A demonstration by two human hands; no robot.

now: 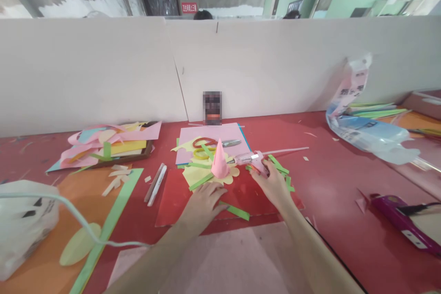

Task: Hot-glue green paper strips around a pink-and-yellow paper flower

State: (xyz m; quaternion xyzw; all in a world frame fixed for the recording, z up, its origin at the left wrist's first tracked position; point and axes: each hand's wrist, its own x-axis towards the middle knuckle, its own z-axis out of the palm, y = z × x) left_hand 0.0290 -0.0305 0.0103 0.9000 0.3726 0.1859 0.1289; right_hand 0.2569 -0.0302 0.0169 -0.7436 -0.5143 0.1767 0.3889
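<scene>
A pink paper cone point(219, 163) stands upright on a pale yellow paper shape with a scalloped edge point(225, 180). My right hand point(270, 181) is wrapped round the handle of a pink glue gun point(253, 158), whose tip points left at the cone and whose glue stick sticks out to the right. Just in front of the cone, my left hand point(206, 198) lies on the yellow paper and red board point(172, 197), fingers spread and holding nothing. Green paper strips point(237, 212) lie around both hands. Behind the cone are red-handled scissors point(230, 143).
A tray of paper scraps point(110, 144) sits at the left, with two pens point(156, 186) nearer. A white bag point(27, 225) and cable stand front left. At right are a plastic bag point(372, 133) and purple power strip point(406, 223). A white partition point(268, 69) rises behind.
</scene>
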